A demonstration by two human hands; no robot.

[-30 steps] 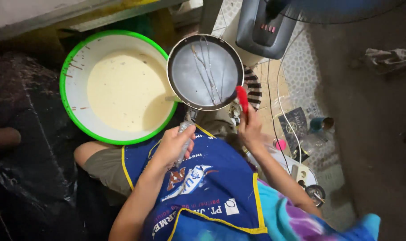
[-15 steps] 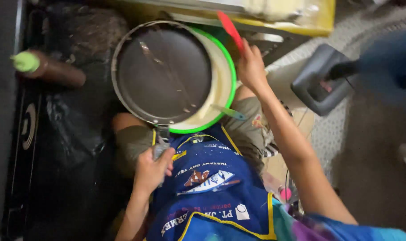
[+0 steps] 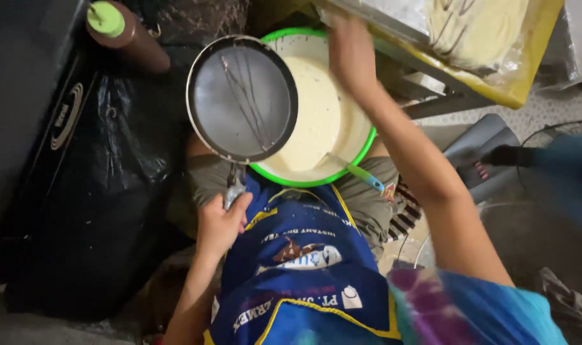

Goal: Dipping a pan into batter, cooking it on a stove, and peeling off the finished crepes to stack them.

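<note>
So the floor (image 3: 553,236) here is grey and speckled, and a fan (image 3: 495,160) with a grey base sits right on it, to the right of the green-rimmed bowl (image 3: 316,172). The bowl itself rests on the person's lap (image 3: 208,176) rather than the floor. A black plastic bag (image 3: 93,191) lies left of the bowl, with a crumpled grey rag (image 3: 569,303) well off to its lower right.

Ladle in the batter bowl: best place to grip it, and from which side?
Grip the ladle by its blue-green handle end, which juts past the green bowl rim on the person's right. Its other end lies in the batter. Come from the right with the right hand, since the left hand holds the pan handle.
</note>
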